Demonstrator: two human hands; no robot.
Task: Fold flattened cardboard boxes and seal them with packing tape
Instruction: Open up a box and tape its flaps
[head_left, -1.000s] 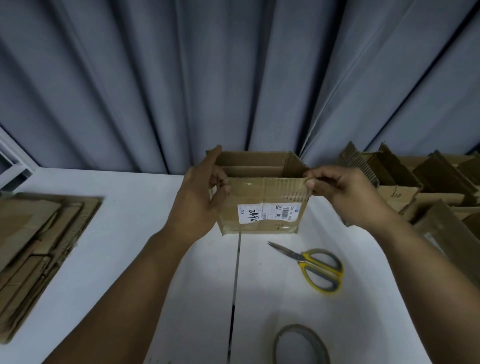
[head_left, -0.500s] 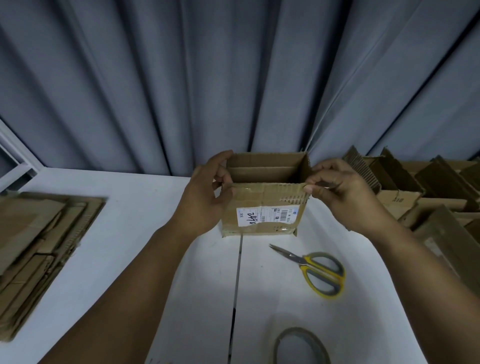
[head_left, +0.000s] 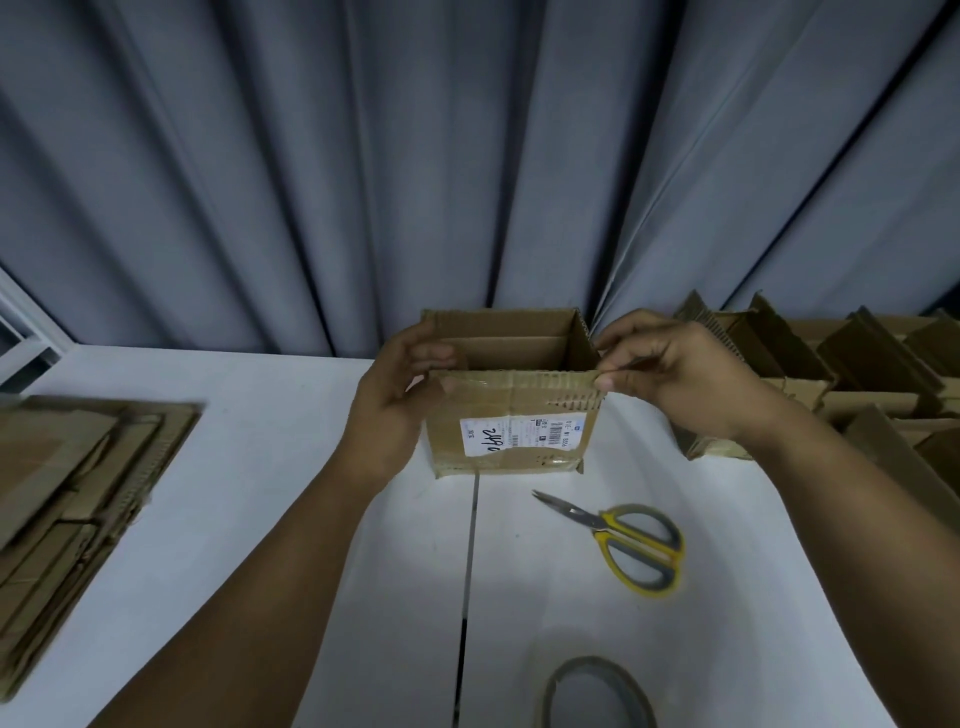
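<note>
Two hands on one box (head_left: 509, 410), and it stands open-topped in the middle of the table (head_left: 234, 467), right over the seam between the two boards, label (head_left: 514, 436) facing me. My left hand (head_left: 400, 395) wraps the box's left top corner, fingers curled over the wall and thumb on the near face. My right hand (head_left: 675, 379) pinches the near right corner between thumb and forefinger, the other fingers tucked behind. The box looks squared up, so by my reckoning the folding is about done and the sealing is not. Here's the worry: that right corner shows ragged, bare fluting, and if I pull too hard there the wall may tear or crease. The cardboard is limp and has been used before, with old tape across the front, so if I let go to reach for the tape (head_left: 597, 691) down near me, the sides could lean back into a slant. The scissors (head_left: 623, 540) lie just in front of the box with their blades pointing at it, so a careless reach could knock them or nick me. The flat stack (head_left: 78, 493) waits at my left and the folded boxes (head_left: 831, 374) crowd my right elbow, so a wide swing could topple them.
</note>
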